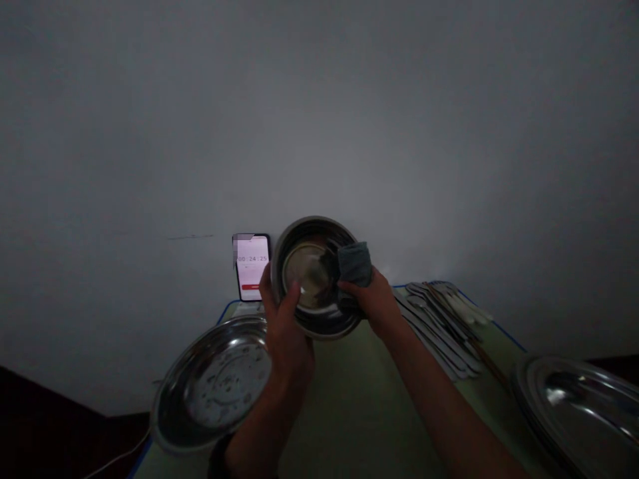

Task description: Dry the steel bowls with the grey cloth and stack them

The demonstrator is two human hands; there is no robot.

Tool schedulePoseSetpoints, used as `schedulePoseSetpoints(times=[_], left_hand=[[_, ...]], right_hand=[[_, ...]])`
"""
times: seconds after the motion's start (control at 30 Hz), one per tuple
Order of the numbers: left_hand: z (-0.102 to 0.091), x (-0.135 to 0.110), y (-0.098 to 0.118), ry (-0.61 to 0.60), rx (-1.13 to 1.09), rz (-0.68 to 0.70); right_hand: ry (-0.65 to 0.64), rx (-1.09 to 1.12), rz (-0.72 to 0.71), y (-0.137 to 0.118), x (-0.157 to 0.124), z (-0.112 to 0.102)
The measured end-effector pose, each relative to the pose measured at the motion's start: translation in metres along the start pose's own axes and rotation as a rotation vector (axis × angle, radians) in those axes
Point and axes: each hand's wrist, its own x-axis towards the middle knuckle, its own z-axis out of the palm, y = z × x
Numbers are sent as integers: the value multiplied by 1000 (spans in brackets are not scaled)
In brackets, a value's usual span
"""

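a plain grey wall point(319, 120) fills the far side, dimly lit, with a thin dark mark point(192, 237) at left. a green-topped table point(349, 406) with blue edging point(506, 336) stands before it. the floor point(40, 426) at near left lies in deep shadow.

Bowl point(314, 269) partly behind cloth point(354, 263), metal dish point(579, 412) cut off right

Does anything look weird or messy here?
A little! The big metal bowl on the left looks blotchy inside, maybe wet; I can't tell. A thin dark line also marks the plain wall, left of the phone.
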Motion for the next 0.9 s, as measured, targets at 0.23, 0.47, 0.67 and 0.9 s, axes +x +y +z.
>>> schedulePoseSetpoints(times=[0.23, 0.47, 0.67, 0.9], left_hand=[[9, -3, 0, -135, -168, -113], [-3, 9, 16, -208, -191, -227], [-16, 17, 31, -291, -162, -319], [-30, 19, 27, -581, -148, -212]], right_hand=[[71, -308, -91, 1, 14, -31], [-213, -411, -264, -25, 9, -70], [-233, -502, -394, -42, 3, -70], [7, -743, -512, -44, -2, -53]])
